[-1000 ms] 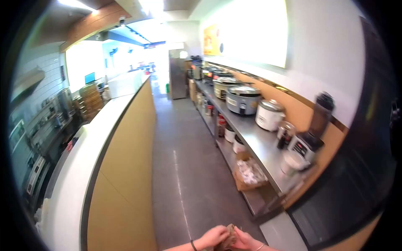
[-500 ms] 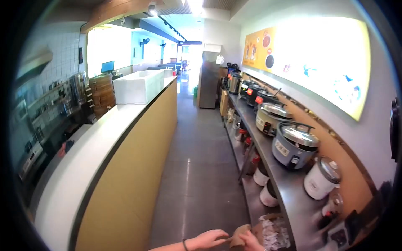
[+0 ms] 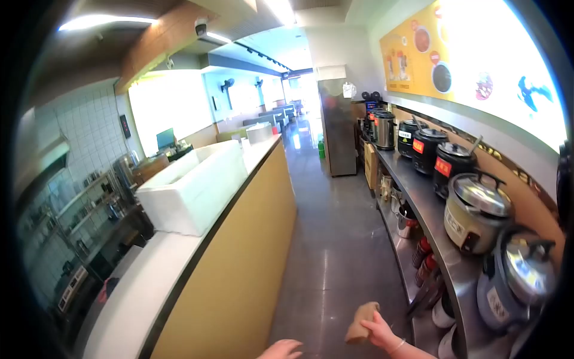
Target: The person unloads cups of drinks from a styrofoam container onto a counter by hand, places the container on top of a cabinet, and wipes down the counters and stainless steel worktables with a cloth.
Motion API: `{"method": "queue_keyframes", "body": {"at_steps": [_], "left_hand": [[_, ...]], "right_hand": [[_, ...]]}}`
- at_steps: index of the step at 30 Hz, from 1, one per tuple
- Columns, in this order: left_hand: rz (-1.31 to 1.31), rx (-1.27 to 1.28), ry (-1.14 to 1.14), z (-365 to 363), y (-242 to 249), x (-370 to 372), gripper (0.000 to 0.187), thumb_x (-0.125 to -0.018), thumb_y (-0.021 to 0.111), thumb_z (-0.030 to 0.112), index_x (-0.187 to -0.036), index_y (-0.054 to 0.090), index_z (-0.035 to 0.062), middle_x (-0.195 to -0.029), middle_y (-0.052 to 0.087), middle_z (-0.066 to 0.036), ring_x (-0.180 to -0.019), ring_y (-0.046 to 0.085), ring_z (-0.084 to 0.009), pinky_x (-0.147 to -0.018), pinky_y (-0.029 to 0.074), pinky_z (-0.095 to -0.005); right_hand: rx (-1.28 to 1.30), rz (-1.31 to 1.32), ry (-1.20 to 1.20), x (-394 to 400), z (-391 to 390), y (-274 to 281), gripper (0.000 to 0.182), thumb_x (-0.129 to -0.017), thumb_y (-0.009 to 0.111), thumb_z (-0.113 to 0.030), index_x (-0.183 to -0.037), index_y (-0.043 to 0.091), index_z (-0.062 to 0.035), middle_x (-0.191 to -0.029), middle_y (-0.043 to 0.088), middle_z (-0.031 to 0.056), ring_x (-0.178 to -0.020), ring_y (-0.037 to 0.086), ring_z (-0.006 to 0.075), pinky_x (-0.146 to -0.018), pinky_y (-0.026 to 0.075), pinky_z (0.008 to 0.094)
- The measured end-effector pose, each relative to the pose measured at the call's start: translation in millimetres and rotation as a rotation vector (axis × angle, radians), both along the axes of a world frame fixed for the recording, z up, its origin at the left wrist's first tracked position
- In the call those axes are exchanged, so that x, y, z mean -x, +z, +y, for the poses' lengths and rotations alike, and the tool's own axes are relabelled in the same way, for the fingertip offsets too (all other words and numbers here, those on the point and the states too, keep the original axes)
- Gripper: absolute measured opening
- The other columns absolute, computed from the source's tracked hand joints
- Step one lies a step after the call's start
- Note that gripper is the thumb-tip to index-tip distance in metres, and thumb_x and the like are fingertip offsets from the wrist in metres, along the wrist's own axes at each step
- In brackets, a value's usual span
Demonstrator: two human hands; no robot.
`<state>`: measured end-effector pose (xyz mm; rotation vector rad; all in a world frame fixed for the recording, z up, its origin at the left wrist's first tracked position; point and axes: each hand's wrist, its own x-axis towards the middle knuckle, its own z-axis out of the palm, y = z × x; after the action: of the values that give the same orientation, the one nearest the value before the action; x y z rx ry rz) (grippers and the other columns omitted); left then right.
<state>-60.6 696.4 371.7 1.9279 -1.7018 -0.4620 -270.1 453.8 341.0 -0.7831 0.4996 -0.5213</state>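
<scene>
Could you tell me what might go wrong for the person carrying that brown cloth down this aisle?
1. The right hand grips the brown cloth close to the steel counter; a swing might knock the rice cookers near its edge.
2. The grey floor looks glossy, so it may be slippery.
3. The left hand is free at the frame's bottom and could brush the yellow partition.

1. The right hand (image 3: 379,331) grips a folded brown cloth (image 3: 360,323), held upright above the grey floor (image 3: 335,263).
2. The left hand (image 3: 281,349) shows at the bottom edge, apart from the cloth, holding nothing.
3. Rice cookers (image 3: 475,212) line the steel worktop (image 3: 445,251) on the right.
4. A white foam box (image 3: 194,191) sits on the left counter (image 3: 137,293).
</scene>
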Motion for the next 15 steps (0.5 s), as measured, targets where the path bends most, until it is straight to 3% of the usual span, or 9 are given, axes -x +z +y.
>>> {"method": "queue_keyframes", "body": {"at_steps": [4,7,10,15], "left_hand": [[0.028,0.107,0.3,-58.9,-9.8,-101.1,0.028,-0.08,0.057,0.021,-0.101,0.059,0.0019,-0.104,0.059,-0.016,-0.101,0.053,-0.0324,-0.09,0.041,-0.0397],[-0.085,0.279,0.34,-128.9,18.5,-183.7,0.021,-0.078,0.058,0.012,-0.096,0.06,0.0021,-0.101,0.06,-0.015,-0.097,0.055,-0.0318,-0.087,0.043,-0.0392],[-0.103,0.333,0.378,-213.9,20.8,-286.4,0.021,-0.082,0.056,0.016,-0.098,0.059,0.0025,-0.101,0.06,-0.012,-0.097,0.055,-0.0295,-0.085,0.043,-0.0373],[-0.09,0.497,0.291,-334.3,100.0,-365.0,0.018,-0.075,0.059,0.007,-0.092,0.062,0.0029,-0.095,0.062,-0.01,-0.092,0.058,-0.0282,-0.081,0.046,-0.0358]], "right_hand": [[0.055,-0.077,0.058,-123.1,-114.6,43.1,0.048,-0.082,0.055,0.0,-0.124,0.033,-0.0085,-0.115,0.046,0.0082,-0.103,0.051,0.021,-0.087,0.045,0.0365],[0.058,-0.127,0.122,-224.4,-191.8,59.7,0.049,-0.082,0.055,0.0,-0.124,0.032,-0.009,-0.115,0.046,0.0082,-0.104,0.049,0.0206,-0.086,0.045,0.0362],[0.142,-0.146,0.154,-332.3,-266.5,85.3,0.051,-0.082,0.055,0.0,-0.126,0.031,-0.0088,-0.115,0.046,0.0078,-0.104,0.048,0.02,-0.087,0.044,0.0352],[0.283,-0.201,0.241,-485.4,-376.9,156.8,0.047,-0.081,0.056,-0.002,-0.123,0.035,-0.0065,-0.111,0.047,0.0065,-0.102,0.05,0.0183,-0.087,0.045,0.0335]]}}
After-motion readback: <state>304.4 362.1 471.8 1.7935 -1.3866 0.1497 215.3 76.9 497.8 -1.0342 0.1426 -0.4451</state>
